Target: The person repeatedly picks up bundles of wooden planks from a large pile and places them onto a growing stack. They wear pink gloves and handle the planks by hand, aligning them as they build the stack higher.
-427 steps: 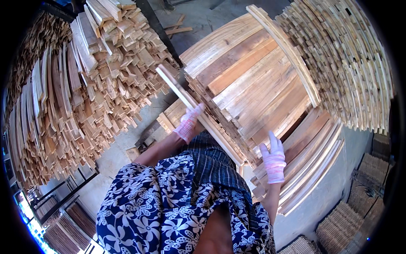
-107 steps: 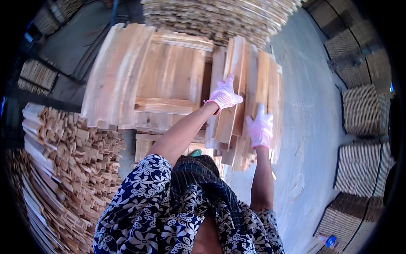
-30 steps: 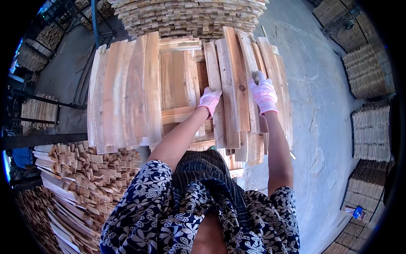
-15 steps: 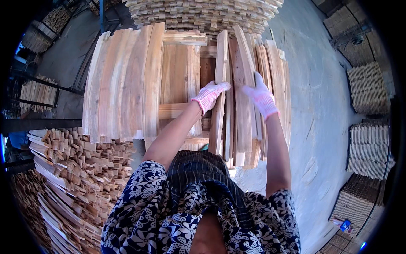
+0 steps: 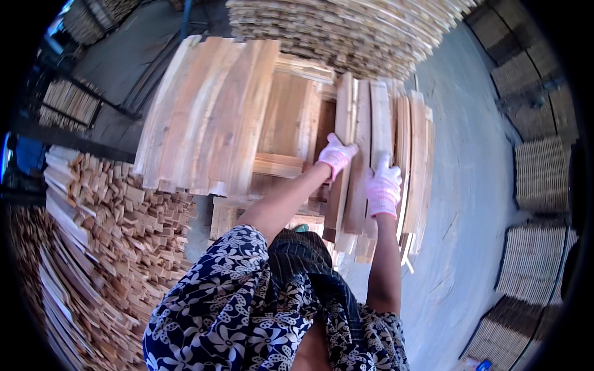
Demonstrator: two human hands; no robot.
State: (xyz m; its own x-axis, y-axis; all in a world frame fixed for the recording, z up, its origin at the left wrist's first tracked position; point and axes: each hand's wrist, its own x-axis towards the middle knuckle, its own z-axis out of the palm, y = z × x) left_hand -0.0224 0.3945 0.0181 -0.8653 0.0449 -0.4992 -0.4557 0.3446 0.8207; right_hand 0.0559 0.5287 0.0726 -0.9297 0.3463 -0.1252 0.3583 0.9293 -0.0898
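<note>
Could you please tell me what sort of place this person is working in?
Most likely a timber yard or wood workshop: gloved hands rest on wooden slats on a stack, heaps of cut planks lie alongside, and bundled wood stands on the concrete floor.

Both my arms reach forward and up from my chest, bare from the short flowered sleeves down to the wrists. My left arm runs long and nearly straight, slanting toward the right, and my left hand [image 5: 337, 154] in its pink-white glove curls its fingers over at the top. My right arm rises almost upright beside it, elbow low. My right hand [image 5: 383, 185], gloved the same, lies flat with its fingers pointing up and close together. The two hands sit near each other, the left one a little higher.
</note>
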